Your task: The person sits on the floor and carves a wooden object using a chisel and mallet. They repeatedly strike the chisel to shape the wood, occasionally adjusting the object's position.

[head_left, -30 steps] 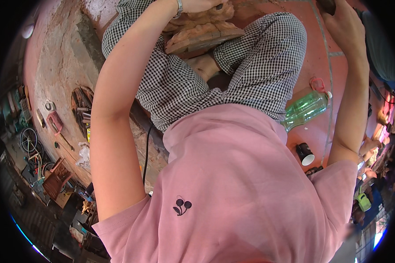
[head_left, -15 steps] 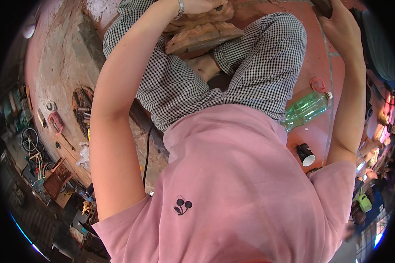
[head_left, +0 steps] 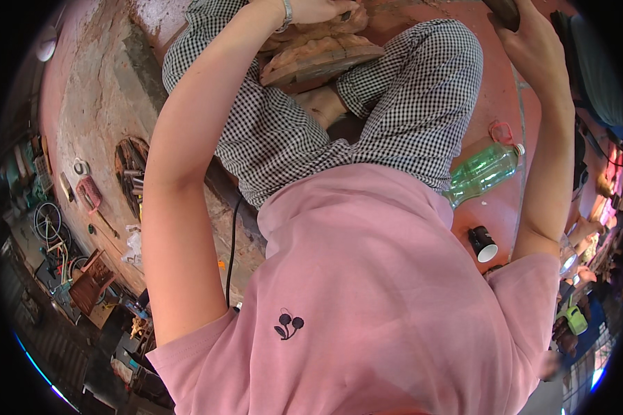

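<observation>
Dark brown and smooth-looking, a rounded object [head_left: 504,12] sits gripped in the right hand [head_left: 533,41], its far end cut off by the top edge. The left hand [head_left: 318,10] reaches over a carved wooden piece [head_left: 323,59], its fingers curled by a small dark thing [head_left: 345,15] — whether they close on it, one cannot tell. The carved piece lies just below that hand, between the knees of the checked trousers [head_left: 422,90], with a bare foot [head_left: 320,106] close under its near edge. Should the piece be poorly braced, a push or knock could tip it toward that foot; a stray swing of the rounded object could catch the left fingers. Farther out, a green bottle [head_left: 484,169] lies on the red floor [head_left: 493,97] near a black cup [head_left: 482,243] — a careless sweep of the right forearm could send either rolling.
</observation>
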`<state>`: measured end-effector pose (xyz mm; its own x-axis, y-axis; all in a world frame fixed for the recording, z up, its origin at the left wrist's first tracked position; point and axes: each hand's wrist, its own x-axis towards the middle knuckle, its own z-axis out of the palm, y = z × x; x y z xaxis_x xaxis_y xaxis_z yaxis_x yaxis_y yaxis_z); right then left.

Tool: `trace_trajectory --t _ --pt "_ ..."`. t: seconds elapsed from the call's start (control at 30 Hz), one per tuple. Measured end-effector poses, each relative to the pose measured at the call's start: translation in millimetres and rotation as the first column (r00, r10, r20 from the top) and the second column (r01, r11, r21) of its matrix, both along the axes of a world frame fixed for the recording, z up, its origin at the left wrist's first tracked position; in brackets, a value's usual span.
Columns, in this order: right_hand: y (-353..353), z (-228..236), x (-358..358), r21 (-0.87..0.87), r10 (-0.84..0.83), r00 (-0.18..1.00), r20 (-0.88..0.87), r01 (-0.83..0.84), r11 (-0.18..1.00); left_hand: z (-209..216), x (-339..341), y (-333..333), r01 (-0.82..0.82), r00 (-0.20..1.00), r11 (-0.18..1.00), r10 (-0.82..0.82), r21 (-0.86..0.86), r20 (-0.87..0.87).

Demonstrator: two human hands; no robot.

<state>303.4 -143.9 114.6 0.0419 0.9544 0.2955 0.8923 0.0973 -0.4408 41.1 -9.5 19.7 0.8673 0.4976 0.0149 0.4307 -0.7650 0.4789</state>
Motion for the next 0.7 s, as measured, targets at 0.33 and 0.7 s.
trace_trajectory --t 0.33,0.7 --pt "-2 13 -11 -0.071 -0.096 0.992 -0.076 0.091 0.993 -1 2 5 -0.042 0.994 0.984 0.058 -0.173 0.090" --pt "-1 -24 40 -0.107 -0.057 0.977 -0.205 0.036 0.994 18 14 -2 0.028 0.984 1.000 -0.027 0.005 -0.174"
